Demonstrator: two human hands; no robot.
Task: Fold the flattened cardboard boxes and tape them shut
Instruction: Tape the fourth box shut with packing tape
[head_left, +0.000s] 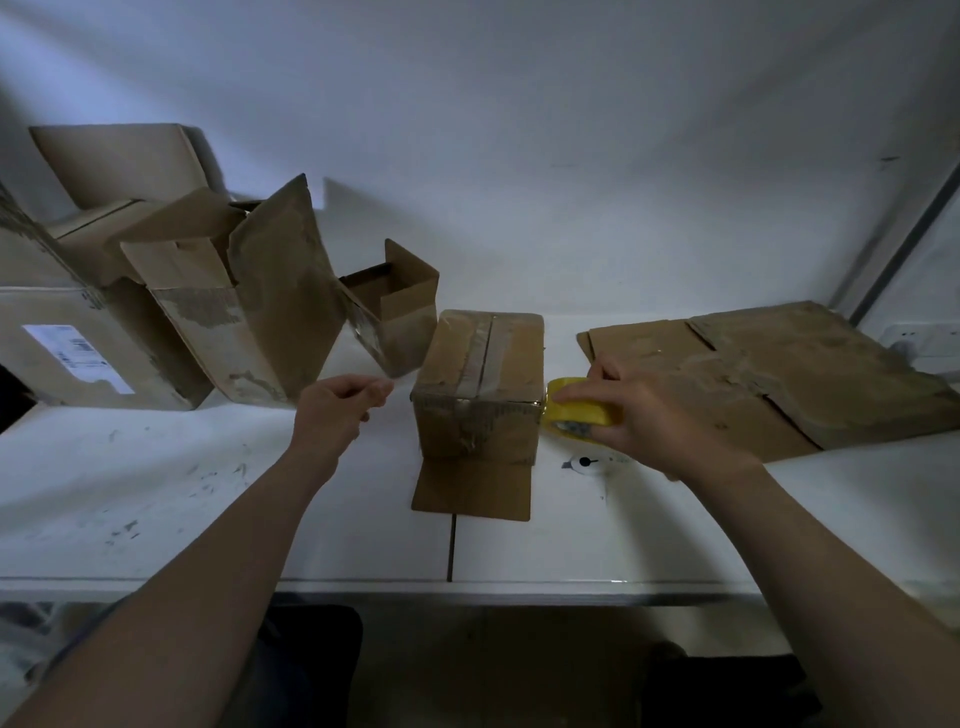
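Table (156, 493) front strip is open on both sides of the taped box (480, 384). Box's flap (472, 491) lies flat toward the edge. Left: pile of opened boxes (234, 312) leans in, with the left hand (343, 405) in the narrow gap. Right: tape roll (582, 410), gripped by the right hand (660, 415), fills the gap to the flattened cardboard (769, 374).
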